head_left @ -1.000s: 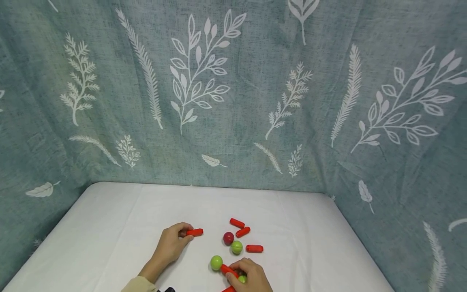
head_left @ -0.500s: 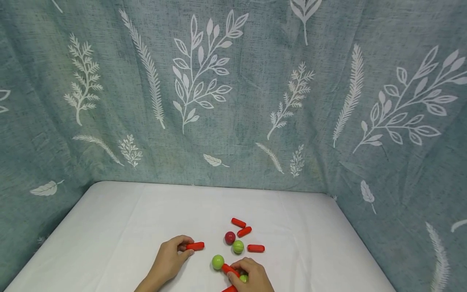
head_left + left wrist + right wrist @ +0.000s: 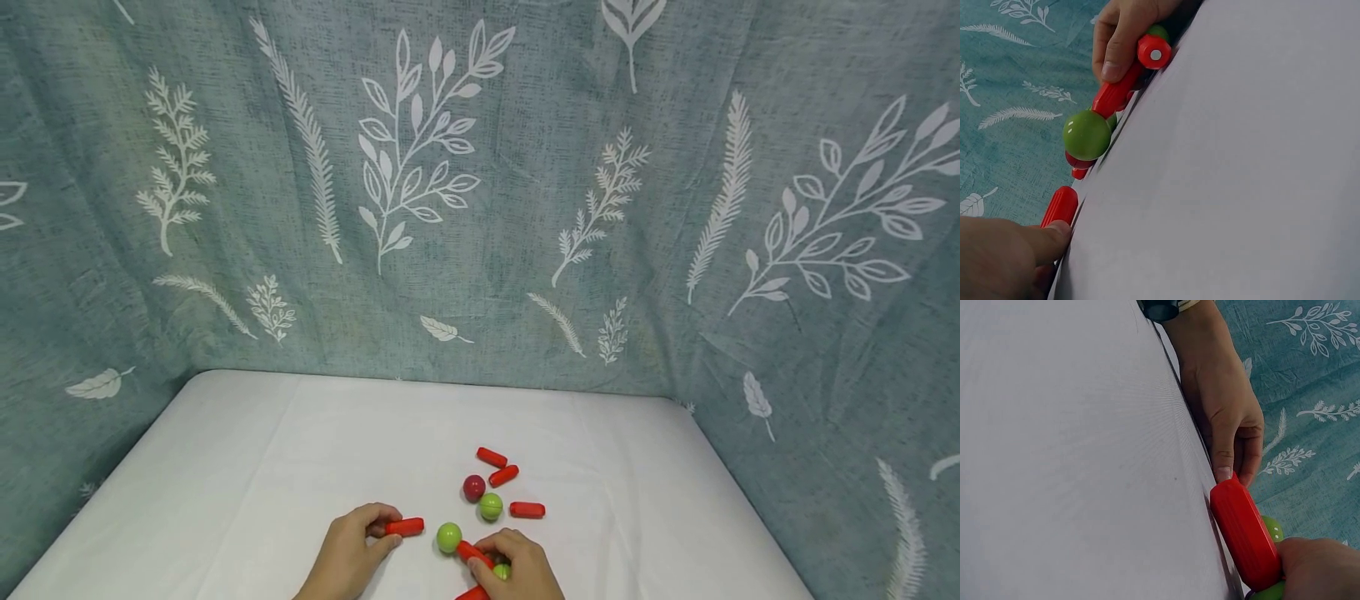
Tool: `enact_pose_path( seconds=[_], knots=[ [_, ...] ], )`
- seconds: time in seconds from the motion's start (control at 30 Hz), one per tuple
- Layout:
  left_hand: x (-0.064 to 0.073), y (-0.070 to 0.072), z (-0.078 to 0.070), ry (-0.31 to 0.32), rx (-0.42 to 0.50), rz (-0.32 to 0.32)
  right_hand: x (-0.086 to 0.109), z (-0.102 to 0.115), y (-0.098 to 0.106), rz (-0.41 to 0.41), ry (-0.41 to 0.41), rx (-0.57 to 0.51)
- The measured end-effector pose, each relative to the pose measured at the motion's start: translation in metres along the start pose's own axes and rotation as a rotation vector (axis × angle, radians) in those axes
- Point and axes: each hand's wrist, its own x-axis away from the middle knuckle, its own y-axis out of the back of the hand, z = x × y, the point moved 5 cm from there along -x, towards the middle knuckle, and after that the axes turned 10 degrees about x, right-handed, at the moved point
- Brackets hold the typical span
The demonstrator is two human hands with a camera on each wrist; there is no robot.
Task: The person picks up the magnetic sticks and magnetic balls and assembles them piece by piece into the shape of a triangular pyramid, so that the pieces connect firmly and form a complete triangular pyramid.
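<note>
My left hand (image 3: 351, 546) pinches a red magnetic rod (image 3: 405, 527) by one end between thumb and fingers, just above or on the white table. To its right, my right hand (image 3: 519, 567) holds a red rod (image 3: 475, 553), whose far end meets or nearly meets a green ball (image 3: 449, 537). Another green ball (image 3: 502, 572) is partly hidden by the right hand. A further red rod (image 3: 472, 593) points down-left from there, cut off by the frame. In the left wrist view, a red rod end (image 3: 1155, 51) shows a pale round centre.
Beyond the hands lie a dark red ball (image 3: 474, 488), a green ball (image 3: 491, 507) and three red rods, one of them (image 3: 527, 510) off to the right. A white cloth (image 3: 315, 442) covers the table. A green leaf-patterned curtain (image 3: 495, 208) hangs behind.
My left hand has drawn back toward the near edge with its red rod, now about level with the nearer green ball. My right hand has stayed in nearly the same place.
</note>
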Motion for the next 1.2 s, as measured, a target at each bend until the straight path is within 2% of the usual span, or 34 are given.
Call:
enact_pose_path(
  seconds=[0.27, 0.5, 0.93, 1.2],
  knots=[
    [0.007, -0.002, 0.000, -0.012, 0.025, 0.022, 0.001, -0.001, -0.002, 0.023, -0.042, -0.010],
    [0.008, -0.002, 0.000, -0.036, 0.006, -0.001, 0.000, -0.001, -0.002, 0.028, -0.046, -0.014],
    [0.010, -0.002, -0.003, 0.013, 0.032, 0.010, 0.000, -0.002, -0.002, 0.018, -0.041, -0.010],
    [0.012, -0.003, -0.003, 0.003, 0.028, 0.003, 0.000, 0.000, 0.000, 0.027, -0.042, -0.022]
  ],
)
